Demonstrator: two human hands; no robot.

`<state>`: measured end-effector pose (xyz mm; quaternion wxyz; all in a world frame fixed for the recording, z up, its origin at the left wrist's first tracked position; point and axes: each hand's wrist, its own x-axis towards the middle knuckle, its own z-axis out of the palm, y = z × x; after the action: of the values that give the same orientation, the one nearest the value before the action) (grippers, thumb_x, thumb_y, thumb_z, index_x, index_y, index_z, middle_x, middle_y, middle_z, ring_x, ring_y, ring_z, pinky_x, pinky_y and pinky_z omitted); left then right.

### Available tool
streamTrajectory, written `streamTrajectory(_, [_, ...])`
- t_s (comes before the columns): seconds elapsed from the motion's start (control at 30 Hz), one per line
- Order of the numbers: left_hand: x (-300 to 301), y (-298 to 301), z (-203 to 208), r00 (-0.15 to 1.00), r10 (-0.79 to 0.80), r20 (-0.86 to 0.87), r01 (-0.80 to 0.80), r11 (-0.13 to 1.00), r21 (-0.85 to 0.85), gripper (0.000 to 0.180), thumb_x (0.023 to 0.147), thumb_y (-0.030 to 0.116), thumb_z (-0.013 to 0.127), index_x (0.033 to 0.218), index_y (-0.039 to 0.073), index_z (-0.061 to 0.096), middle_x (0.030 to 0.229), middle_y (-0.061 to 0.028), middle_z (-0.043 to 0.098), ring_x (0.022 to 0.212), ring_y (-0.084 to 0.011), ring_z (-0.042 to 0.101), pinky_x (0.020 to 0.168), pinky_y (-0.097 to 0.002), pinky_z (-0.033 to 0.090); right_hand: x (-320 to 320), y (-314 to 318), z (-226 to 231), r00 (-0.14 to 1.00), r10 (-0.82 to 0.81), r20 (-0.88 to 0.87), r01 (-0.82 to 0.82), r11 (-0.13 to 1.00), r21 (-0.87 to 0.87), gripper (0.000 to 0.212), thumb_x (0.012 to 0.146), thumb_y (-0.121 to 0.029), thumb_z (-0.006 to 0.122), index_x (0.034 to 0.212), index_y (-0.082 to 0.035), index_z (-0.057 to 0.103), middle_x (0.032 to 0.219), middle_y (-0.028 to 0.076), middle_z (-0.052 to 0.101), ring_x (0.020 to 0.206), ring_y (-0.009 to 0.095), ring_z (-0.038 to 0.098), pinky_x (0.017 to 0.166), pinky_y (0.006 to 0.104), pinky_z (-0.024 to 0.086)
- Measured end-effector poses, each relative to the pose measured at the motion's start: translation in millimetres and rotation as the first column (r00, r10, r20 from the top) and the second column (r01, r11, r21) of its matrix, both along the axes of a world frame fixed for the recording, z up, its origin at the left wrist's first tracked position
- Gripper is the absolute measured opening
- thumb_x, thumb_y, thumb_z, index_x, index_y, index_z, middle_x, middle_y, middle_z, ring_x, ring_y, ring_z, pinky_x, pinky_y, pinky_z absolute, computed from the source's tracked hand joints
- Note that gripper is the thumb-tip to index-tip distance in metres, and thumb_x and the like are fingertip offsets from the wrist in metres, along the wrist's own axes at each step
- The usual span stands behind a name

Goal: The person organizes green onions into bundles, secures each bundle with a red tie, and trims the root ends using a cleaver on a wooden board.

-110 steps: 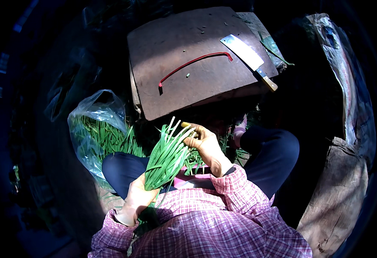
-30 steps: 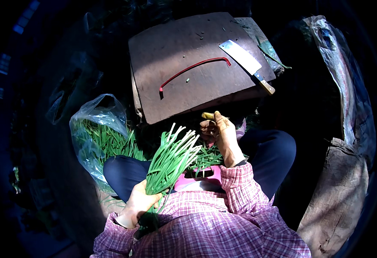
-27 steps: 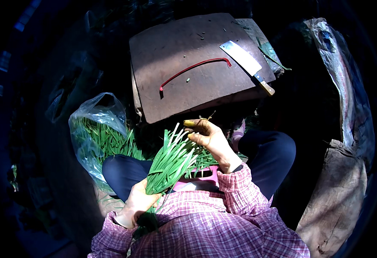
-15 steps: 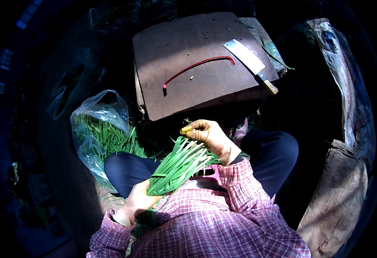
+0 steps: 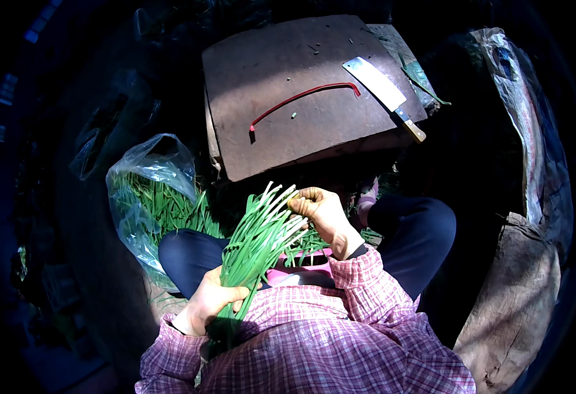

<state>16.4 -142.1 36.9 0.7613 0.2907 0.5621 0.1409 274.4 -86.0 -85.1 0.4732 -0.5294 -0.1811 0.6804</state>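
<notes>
A bunch of garlic chives, long green leaves with white stem ends, rises over my lap with the white ends pointing up and to the right. My left hand is wrapped round its leafy lower part, the thumb lying across the leaves. At the white ends, my right hand has thumb and fingers pinched together on some stems. Something yellow covers a fingertip of that hand. More loose chives lie below the right hand, by a pink object partly hidden in my lap.
A brown board lies ahead, carrying a cleaver with a wooden handle and a curved red strip. At the left stands a clear plastic bag of greens. Sacking and a brown sheet are at the right.
The bunch has tilted more upright, its white ends now fanned upward. My right hand has shifted slightly down, its fingers now against the stem ends instead of above them.
</notes>
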Motion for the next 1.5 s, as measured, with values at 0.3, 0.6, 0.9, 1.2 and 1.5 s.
streamTrajectory(0.3, [-15, 2, -9, 0.998, 0.040, 0.058, -0.040, 0.999, 0.001, 0.042, 0.085, -0.007, 0.068, 0.125, -0.005, 0.058, 0.106, -0.0200, 0.071, 0.057, -0.0125, 0.060, 0.054, -0.0251, 0.050, 27, -5, -11, 0.986, -0.152, 0.061, 0.150, 0.987, 0.050, 0.055, 0.096, -0.047, 0.066, 0.123, 0.000, 0.061, 0.095, 0.010, 0.071, 0.074, 0.012, 0.066, 0.064, 0.0232, 0.052])
streamTrajectory(0.6, [24, -10, -21, 0.982, -0.049, -0.183, 0.082, 0.981, 0.178, 0.036, 0.088, -0.009, 0.067, 0.121, -0.002, 0.056, 0.098, -0.0076, 0.069, 0.067, -0.0119, 0.062, 0.060, -0.0271, 0.052, -15, -8, -2, 0.819, -0.053, -0.571, 0.249, 0.930, 0.271, 0.087, 0.085, -0.026, 0.082, 0.155, -0.008, 0.034, 0.150, 0.010, 0.050, 0.132, 0.020, 0.051, 0.112, 0.0336, 0.039])
streamTrajectory(0.9, [70, 21, -26, 0.902, -0.337, -0.271, 0.417, 0.843, 0.339, 0.044, 0.092, 0.002, 0.068, 0.135, 0.008, 0.058, 0.099, -0.0040, 0.073, 0.073, -0.0071, 0.061, 0.066, -0.0266, 0.052, 45, 9, 56, 0.756, -0.030, -0.654, 0.287, 0.913, 0.291, 0.070, 0.085, -0.025, 0.081, 0.144, -0.007, 0.049, 0.124, 0.014, 0.067, 0.110, 0.026, 0.067, 0.093, 0.0397, 0.057])
streamTrajectory(1.2, [97, 41, -60, 0.839, -0.162, -0.519, 0.544, 0.295, 0.786, 0.088, 0.071, -0.008, 0.061, 0.152, 0.023, 0.043, 0.118, -0.0156, 0.069, 0.098, -0.0371, 0.070, 0.081, -0.0394, 0.059, 73, 20, 80, 0.895, -0.215, -0.392, 0.403, 0.767, 0.499, 0.085, 0.083, -0.032, 0.083, 0.151, -0.006, 0.040, 0.151, 0.014, 0.045, 0.134, 0.029, 0.051, 0.107, 0.0420, 0.049])
streamTrajectory(1.5, [107, 47, -58, 0.909, -0.352, -0.222, 0.400, 0.594, 0.698, 0.069, 0.081, 0.004, 0.078, 0.144, 0.011, 0.052, 0.118, -0.0130, 0.073, 0.108, -0.0186, 0.069, 0.096, -0.0305, 0.051, 78, 16, 85, 0.872, -0.093, -0.481, 0.398, 0.707, 0.585, 0.043, 0.086, -0.024, 0.080, 0.117, 0.001, 0.062, 0.093, 0.009, 0.070, 0.109, 0.032, 0.067, 0.101, 0.0508, 0.053])
